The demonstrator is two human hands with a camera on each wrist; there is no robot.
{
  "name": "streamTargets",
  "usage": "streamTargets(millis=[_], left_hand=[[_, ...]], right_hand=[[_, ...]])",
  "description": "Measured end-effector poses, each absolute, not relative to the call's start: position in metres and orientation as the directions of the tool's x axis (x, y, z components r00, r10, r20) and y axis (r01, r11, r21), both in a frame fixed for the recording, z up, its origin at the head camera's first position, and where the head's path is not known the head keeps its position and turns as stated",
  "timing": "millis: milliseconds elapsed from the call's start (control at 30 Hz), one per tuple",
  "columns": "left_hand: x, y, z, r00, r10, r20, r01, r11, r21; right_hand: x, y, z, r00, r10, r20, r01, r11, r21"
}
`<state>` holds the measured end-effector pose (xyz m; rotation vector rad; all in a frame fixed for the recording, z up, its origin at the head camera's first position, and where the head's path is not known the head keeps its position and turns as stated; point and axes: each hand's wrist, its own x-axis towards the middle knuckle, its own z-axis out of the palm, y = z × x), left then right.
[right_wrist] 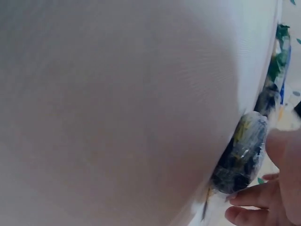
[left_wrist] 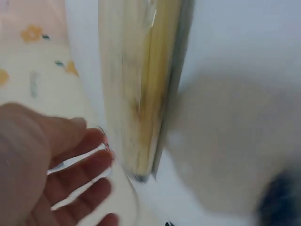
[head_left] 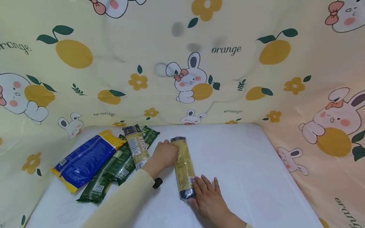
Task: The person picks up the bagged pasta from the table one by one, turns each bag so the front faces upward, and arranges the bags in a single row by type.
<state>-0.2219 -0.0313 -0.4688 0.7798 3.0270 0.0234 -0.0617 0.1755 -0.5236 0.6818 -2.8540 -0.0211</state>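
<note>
A long clear packet of spaghetti (head_left: 183, 167) with dark blue ends lies lengthwise on the white table. At its upper left edge is my left hand (head_left: 165, 153). In the left wrist view that hand's fingers (left_wrist: 82, 167) are loosely bent beside the blurred packet (left_wrist: 141, 94), with none of them wrapped round it. My right hand (head_left: 209, 198) has its fingers spread, with fingertips at the packet's lower right edge. The right wrist view shows the packet's blue end (right_wrist: 240, 155) close to the thumb and fingers of the right hand (right_wrist: 277, 188).
To the left lie a blue and yellow bag (head_left: 85, 161), dark green packets (head_left: 119, 164) and another spaghetti packet (head_left: 136, 144) resting across the green ones. A cloth with rabbits and oranges (head_left: 159, 41) hangs behind the white table (head_left: 233, 164) and at its sides.
</note>
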Motion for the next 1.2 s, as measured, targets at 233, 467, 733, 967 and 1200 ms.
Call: streamTargets(millis=[233,467,733,967,1200], left_hand=[[-0.278,-0.017,-0.484,-0.884,0.464,0.062,0.462,0.886,-0.041],[-0.299,-0.011,-0.508,-0.898,0.436,0.065,0.433,0.900,-0.054],[-0.302,-0.005,-0.518,-0.905,0.421,0.054,0.420,0.907,-0.042],[-0.302,-0.002,-0.517,-0.896,0.440,0.062,0.439,0.898,-0.029],[-0.309,0.003,-0.519,-0.874,0.464,0.145,0.468,0.884,-0.010]], right_hand=[[-0.070,0.172,-0.523,-0.811,-0.402,0.425,-0.402,0.911,0.094],[-0.067,0.162,-0.520,-0.872,-0.324,0.366,-0.305,0.946,0.112],[-0.062,0.154,-0.519,-0.904,-0.331,0.270,-0.303,0.943,0.138],[-0.065,0.156,-0.518,-0.911,-0.333,0.242,-0.306,0.941,0.143],[-0.068,0.159,-0.518,-0.914,-0.321,0.247,-0.299,0.946,0.121]])
